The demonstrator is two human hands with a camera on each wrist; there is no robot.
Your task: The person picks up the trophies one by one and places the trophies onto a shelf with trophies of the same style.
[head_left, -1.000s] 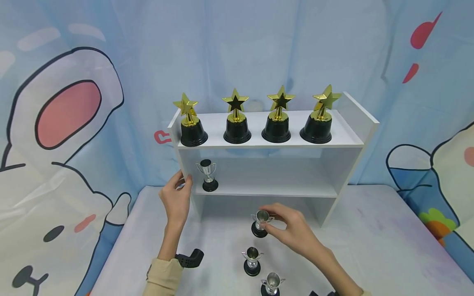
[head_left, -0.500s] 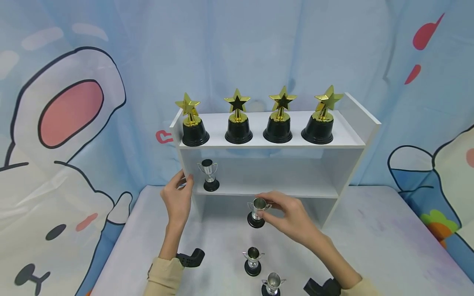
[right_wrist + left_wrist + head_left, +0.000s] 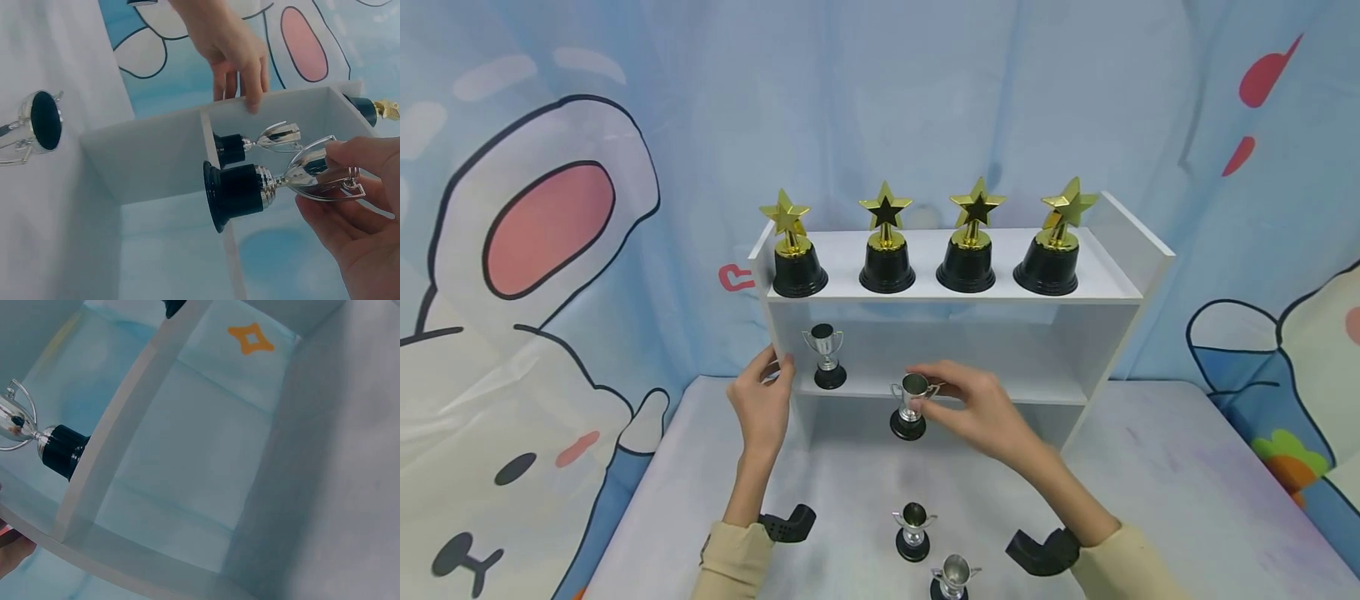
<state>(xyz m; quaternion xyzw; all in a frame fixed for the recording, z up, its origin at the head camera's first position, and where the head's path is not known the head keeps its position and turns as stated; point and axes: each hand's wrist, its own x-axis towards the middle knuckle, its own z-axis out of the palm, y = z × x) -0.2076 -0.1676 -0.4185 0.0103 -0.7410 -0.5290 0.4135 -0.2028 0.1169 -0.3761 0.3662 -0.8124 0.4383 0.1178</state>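
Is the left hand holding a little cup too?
No, the left hand holds the white shelf's side, and the silver cup nearest it stands on the middle board.

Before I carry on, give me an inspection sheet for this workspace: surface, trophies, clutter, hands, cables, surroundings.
Surface: white tabletop, bearing a white shelf unit.
Trophies: one silver trophy cup held in the air before the middle shelf; a second silver cup standing at that shelf's left end; two more silver cups upright on the tabletop; four gold star trophies along the top shelf.
Clutter: nothing seen.
Hands: left hand holds the unit's left side panel; right hand pinches the raised silver trophy cup.
Cables: nothing seen.
Surroundings: light-blue curtain with cartoon animal print behind.
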